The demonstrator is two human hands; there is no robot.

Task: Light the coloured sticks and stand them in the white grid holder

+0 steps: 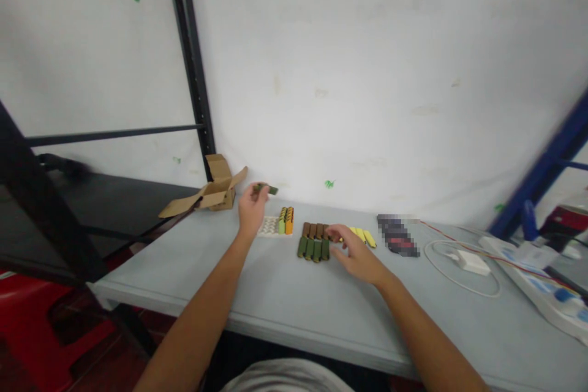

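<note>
My left hand (252,207) is raised above the grey table (285,294) and pinches a small dark green stick (267,188) between its fingertips. Just below it lies a white tray (269,226) with a few green, yellow and orange sticks (286,220) standing in it. My right hand (356,251) hovers low over the table with fingers loosely curled, its fingertips touching a row of brown sticks (316,231) and dark green sticks (313,248). Several yellow sticks (364,235) lie just beyond that hand.
An open cardboard box (215,190) sits at the table's far left corner against the white wall. A dark blurred object (397,235), a white charger with its cable (468,260) and a power strip (542,291) lie to the right. A black metal shelf frame (193,61) stands at left.
</note>
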